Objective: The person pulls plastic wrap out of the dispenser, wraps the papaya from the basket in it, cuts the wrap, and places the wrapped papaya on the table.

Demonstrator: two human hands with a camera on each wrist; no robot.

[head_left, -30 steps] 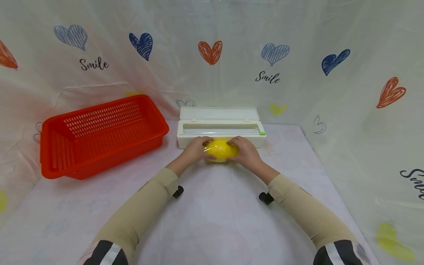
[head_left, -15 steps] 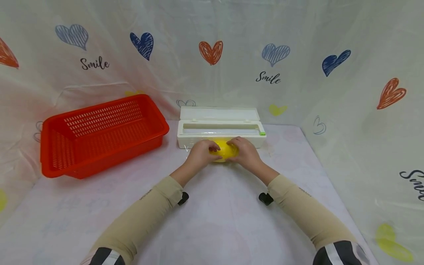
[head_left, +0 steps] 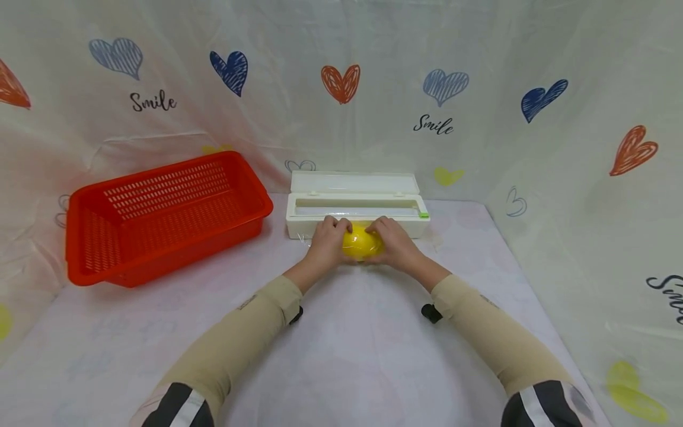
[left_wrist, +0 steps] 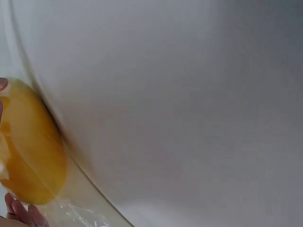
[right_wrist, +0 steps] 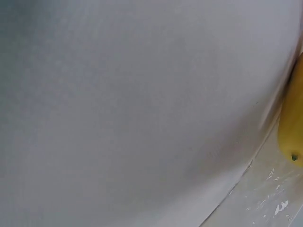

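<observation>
A smooth yellow oval fruit point(head_left: 361, 242), with a small dark green stem spot showing in the right wrist view, lies close in front of a white cling film dispenser point(head_left: 303, 228). My left hand point(head_left: 326, 244) grips its left side, fingers at the far edge and thumb on the near side. From the right, my right hand point(head_left: 399, 245) holds the other end with curled fingers. Shiny transparent cling film point(left_wrist: 78, 215) covers the fruit and spreads out beside it. In the left wrist view, fingertips point(left_wrist: 38, 215) touch the film at the fruit's lower end.
The dispenser's lid point(head_left: 354, 182) stands raised at the back, and a green tab point(head_left: 424, 215) marks its right end. At the left is a red plastic basket point(head_left: 184, 255) with slotted walls. Behind the white-covered table point(head_left: 352, 350) hangs a heart-print sheet point(head_left: 384, 35).
My left hand first shifted right over the fruit, then its fingers turned upward to the fruit's left side. My right hand has stayed nearly in place. Dispenser and basket have not moved.
</observation>
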